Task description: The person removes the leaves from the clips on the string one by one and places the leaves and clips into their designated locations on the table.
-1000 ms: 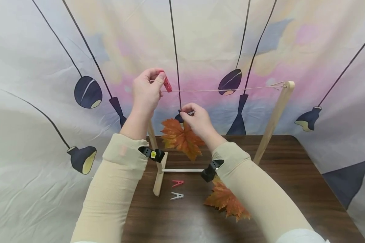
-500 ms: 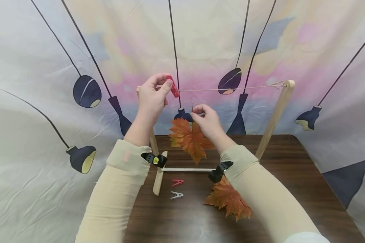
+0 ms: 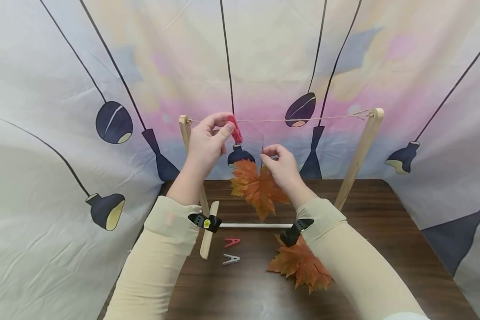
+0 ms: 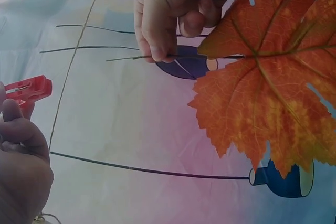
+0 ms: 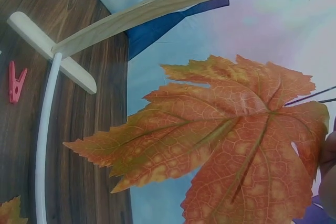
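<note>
In the head view my left hand (image 3: 208,140) pinches a red clothespin (image 3: 235,129) between thumb and fingers, close to the string (image 3: 280,120) stretched between two wooden posts. The left wrist view shows that clothespin (image 4: 32,88) apart from the string (image 4: 66,77). My right hand (image 3: 282,166) pinches the thin stem of an orange maple leaf (image 3: 258,189), which hangs below the string. The stem's tip points up, past the fingertips. In the right wrist view the leaf (image 5: 220,129) fills the middle, and only a bit of the hand (image 5: 328,166) shows at the edge.
On the brown table (image 3: 240,284) lie another red clothespin (image 3: 232,242), a white clothespin (image 3: 231,259) and a second orange leaf (image 3: 300,264), partly under my right forearm. The wooden posts (image 3: 360,155) are joined low down by a white rod (image 3: 256,226). A printed cloth hangs behind.
Both hands have shifted right and lower, carrying the red clothespin and the leaf. The left post's top has come into view. Things on the table have stayed put.
</note>
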Action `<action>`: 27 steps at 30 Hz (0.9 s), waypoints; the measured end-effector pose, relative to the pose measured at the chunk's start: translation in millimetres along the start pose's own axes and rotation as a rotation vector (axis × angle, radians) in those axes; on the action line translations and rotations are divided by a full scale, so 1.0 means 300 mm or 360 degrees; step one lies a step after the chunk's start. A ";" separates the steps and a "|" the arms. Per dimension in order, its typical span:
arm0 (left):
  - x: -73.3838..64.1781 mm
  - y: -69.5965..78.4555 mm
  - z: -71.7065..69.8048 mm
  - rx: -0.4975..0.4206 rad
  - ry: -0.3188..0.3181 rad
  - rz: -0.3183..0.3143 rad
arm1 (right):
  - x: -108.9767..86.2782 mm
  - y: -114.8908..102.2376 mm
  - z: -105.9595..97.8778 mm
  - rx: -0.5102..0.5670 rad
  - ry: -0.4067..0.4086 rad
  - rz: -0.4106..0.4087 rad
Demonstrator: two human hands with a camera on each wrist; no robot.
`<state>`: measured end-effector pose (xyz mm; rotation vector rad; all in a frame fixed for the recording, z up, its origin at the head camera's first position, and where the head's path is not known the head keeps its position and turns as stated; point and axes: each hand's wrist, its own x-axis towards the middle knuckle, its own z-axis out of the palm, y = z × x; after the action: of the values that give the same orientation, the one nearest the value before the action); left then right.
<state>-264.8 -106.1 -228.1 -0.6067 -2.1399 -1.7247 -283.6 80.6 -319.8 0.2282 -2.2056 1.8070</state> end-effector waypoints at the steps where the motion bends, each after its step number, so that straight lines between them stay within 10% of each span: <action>1: -0.002 -0.004 0.000 0.0015 -0.0009 0.0006 | 0.000 0.001 -0.003 0.0006 0.0008 -0.0004; 27: -0.075 -0.143 0.040 0.0089 -0.0316 -0.0265 | -0.051 0.087 -0.088 0.0031 0.0100 0.0161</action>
<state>-267.4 -104.9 -277.9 -0.6235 -2.4294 -1.7462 -273.7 110.8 -344.2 0.0638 -2.1932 1.8621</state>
